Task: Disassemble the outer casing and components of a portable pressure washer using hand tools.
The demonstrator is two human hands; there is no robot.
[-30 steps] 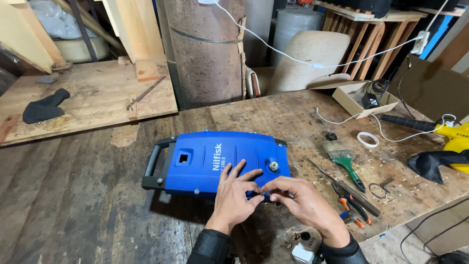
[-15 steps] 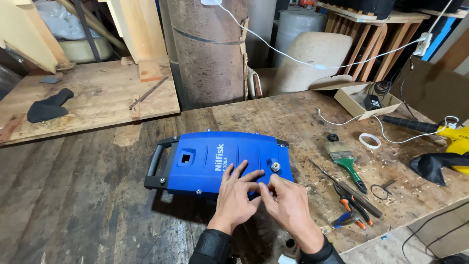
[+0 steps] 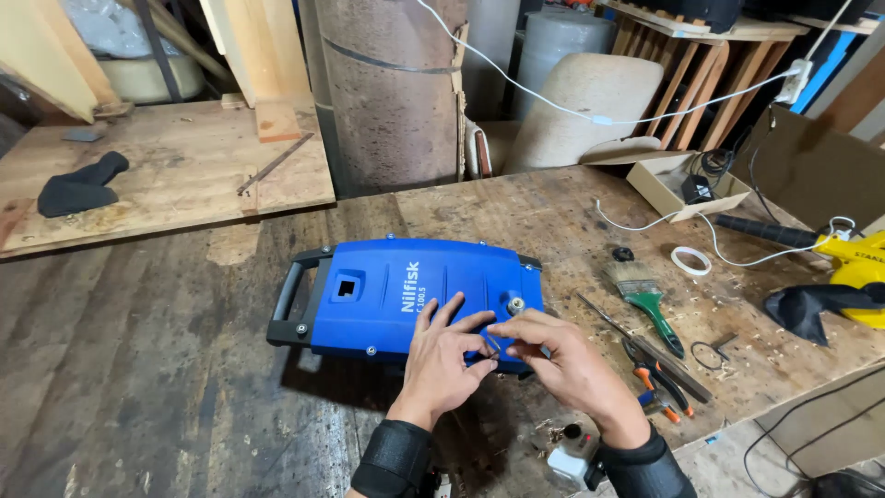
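Right hand (image 3: 562, 355): thumb and forefinger closed to a pinch on a small dark slender part (image 3: 491, 343); other fingers loosely curled. Kind of part too small to tell.

Left hand (image 3: 442, 364): mostly open, fingers spread and lying on the blue plastic machine casing (image 3: 396, 290), thumb tip up against the same small part.

Casing flat on the worn wooden tabletop (image 3: 138, 387), black carry handle (image 3: 290, 300) to the left, round metal fitting (image 3: 514, 302) near the right corner, just above the fingertips.

Step in hand, judged: fine fingertip work on the small part at the casing's near right edge. Calls next for a steady pinch and a braced left hand; easy to drop so small a piece among the shavings.

Count: two hands, one casing, one small part. Right of these, one green-handled paintbrush (image 3: 645, 297), one pair of orange-handled pliers (image 3: 659, 383), one white tape ring (image 3: 690, 260).
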